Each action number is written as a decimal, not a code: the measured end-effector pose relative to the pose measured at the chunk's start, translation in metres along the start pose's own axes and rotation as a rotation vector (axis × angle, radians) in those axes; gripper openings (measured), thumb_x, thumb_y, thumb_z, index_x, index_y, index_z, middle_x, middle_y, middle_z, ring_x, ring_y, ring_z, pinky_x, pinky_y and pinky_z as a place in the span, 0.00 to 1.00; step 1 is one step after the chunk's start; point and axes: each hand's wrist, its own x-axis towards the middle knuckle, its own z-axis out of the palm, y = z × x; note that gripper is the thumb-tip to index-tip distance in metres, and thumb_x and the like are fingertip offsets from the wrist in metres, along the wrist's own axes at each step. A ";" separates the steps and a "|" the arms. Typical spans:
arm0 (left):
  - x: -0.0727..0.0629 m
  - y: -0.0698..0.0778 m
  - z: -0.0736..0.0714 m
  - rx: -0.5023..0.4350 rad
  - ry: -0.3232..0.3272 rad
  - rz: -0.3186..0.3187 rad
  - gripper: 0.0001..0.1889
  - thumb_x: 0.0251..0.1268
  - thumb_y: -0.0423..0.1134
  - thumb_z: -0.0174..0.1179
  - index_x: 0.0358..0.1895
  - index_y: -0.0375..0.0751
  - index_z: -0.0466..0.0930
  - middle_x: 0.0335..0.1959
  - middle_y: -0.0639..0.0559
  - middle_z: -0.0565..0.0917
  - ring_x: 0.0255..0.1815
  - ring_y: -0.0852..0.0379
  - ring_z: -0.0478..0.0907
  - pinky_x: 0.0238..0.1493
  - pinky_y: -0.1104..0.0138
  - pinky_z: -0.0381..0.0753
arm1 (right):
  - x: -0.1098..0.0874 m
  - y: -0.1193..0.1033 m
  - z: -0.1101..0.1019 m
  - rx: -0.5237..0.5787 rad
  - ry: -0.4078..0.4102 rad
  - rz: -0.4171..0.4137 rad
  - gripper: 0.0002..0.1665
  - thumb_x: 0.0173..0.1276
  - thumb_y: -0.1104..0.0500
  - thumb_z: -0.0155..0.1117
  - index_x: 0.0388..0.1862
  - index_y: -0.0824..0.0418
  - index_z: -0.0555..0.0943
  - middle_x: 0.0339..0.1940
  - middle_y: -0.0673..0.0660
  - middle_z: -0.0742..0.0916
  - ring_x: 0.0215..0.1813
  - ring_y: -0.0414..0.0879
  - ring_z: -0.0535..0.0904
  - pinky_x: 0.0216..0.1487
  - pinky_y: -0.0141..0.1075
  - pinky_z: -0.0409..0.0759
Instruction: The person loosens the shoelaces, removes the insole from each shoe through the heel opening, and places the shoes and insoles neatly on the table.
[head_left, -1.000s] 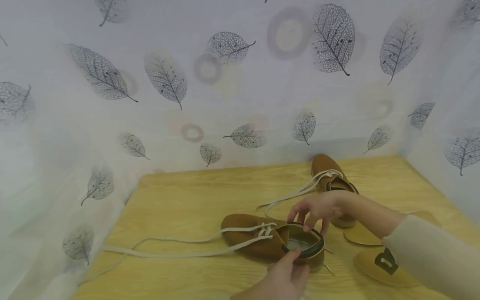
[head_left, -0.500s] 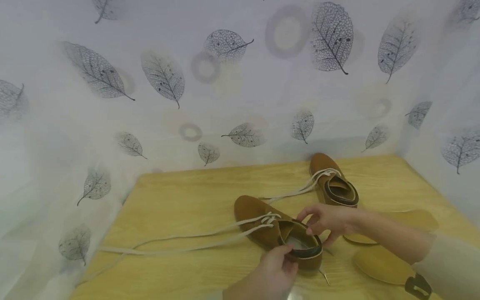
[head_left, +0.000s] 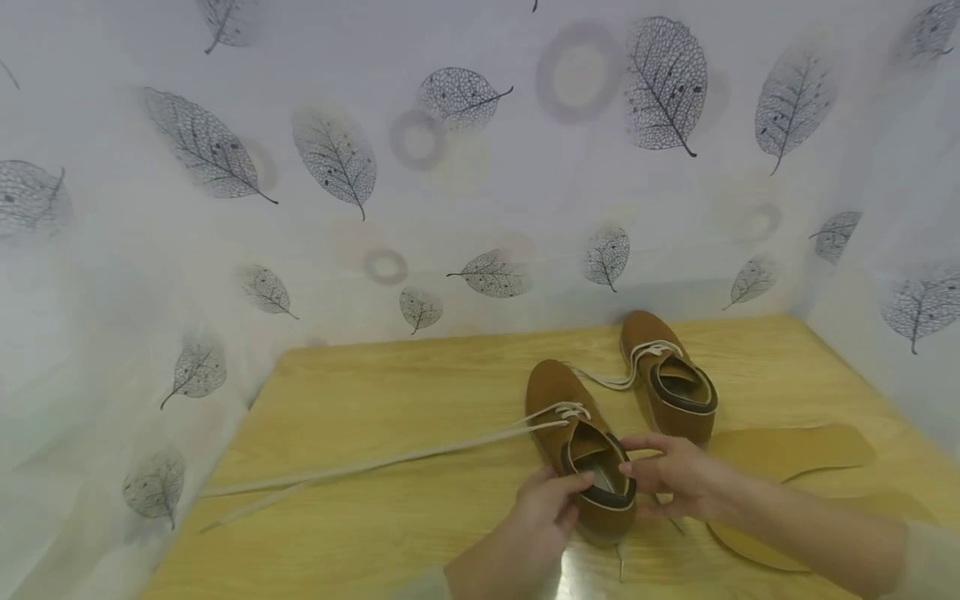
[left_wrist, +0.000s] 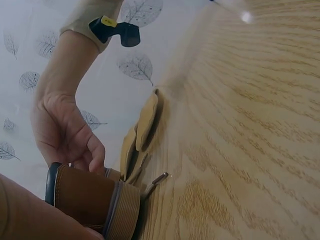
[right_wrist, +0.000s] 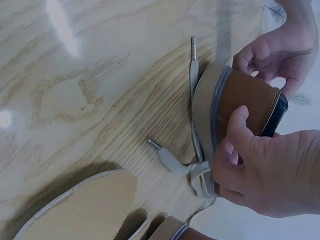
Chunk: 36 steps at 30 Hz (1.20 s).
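Observation:
A brown lace-up shoe (head_left: 551, 387) stands on the wooden table, toe pointing away and slightly left, heel towards me. My left hand (head_left: 536, 517) grips the left side of its collar, thumb over the rim. On the collar's right side my right hand (head_left: 682, 475) pinches the edge. The right wrist view shows the shoe's heel (right_wrist: 247, 95) between both hands, its ribbed sole edge towards the table. Pale laces (head_left: 375, 462) trail left from its eyelets. A matching shoe (head_left: 645, 333) stands behind to the right.
Two tan insoles lie to the right; the farther insole (head_left: 817, 446) is plainly seen, the nearer insole (head_left: 750, 542) partly under my right forearm. Metal-tipped lace ends (right_wrist: 194, 50) stick out beside the heel. A leaf-print curtain (head_left: 480, 192) hangs around the wooden table (head_left: 375, 375).
The near shoe has turned clockwise, its toe swinging from the left to nearly straight away. Both hands have stayed on its collar, and its laces have been drawn along.

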 end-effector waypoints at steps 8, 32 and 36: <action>0.013 0.000 0.000 0.077 0.028 0.020 0.36 0.54 0.28 0.65 0.66 0.24 0.59 0.63 0.34 0.71 0.64 0.38 0.67 0.69 0.50 0.62 | -0.004 0.002 0.001 0.082 0.004 0.013 0.41 0.64 0.68 0.59 0.71 0.70 0.51 0.46 0.61 0.80 0.47 0.50 0.77 0.45 0.49 0.81; 0.067 0.015 0.014 0.117 0.049 0.007 0.30 0.51 0.28 0.67 0.60 0.29 0.70 0.46 0.44 0.83 0.44 0.54 0.78 0.52 0.65 0.78 | 0.023 -0.025 -0.008 0.238 0.149 0.062 0.37 0.68 0.69 0.55 0.72 0.65 0.52 0.44 0.54 0.76 0.50 0.51 0.69 0.41 0.42 0.75; 0.077 0.017 0.017 0.106 0.042 -0.002 0.30 0.51 0.28 0.67 0.61 0.30 0.70 0.44 0.46 0.83 0.41 0.57 0.76 0.46 0.70 0.77 | 0.033 -0.026 -0.015 0.238 0.136 0.067 0.34 0.68 0.68 0.55 0.70 0.64 0.55 0.45 0.53 0.77 0.49 0.47 0.73 0.42 0.41 0.74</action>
